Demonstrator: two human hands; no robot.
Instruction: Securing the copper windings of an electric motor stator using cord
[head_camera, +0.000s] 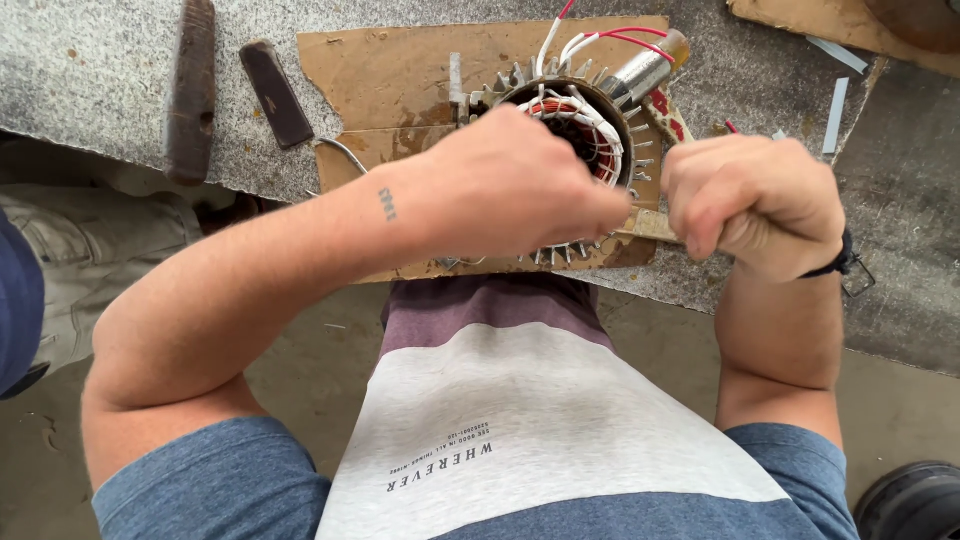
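A finned round motor stator (590, 125) with white-wrapped copper windings and red and white leads stands on a sheet of brown cardboard (400, 70) at the bench edge. My left hand (505, 185) lies over the front of the stator, fingers curled on its rim and windings. My right hand (755, 200) is fisted just right of the stator around a thin flat tan strip (652, 226) that points toward the stator's side. What the left fingers pinch is hidden.
Two dark wooden-handled tools (192, 85) (276, 92) lie on the speckled grey bench (90, 70) at the left. A metal cylinder (645, 70) rests behind the stator. Pale strips (836, 100) lie at the right. Another person's leg (60, 260) is at the left.
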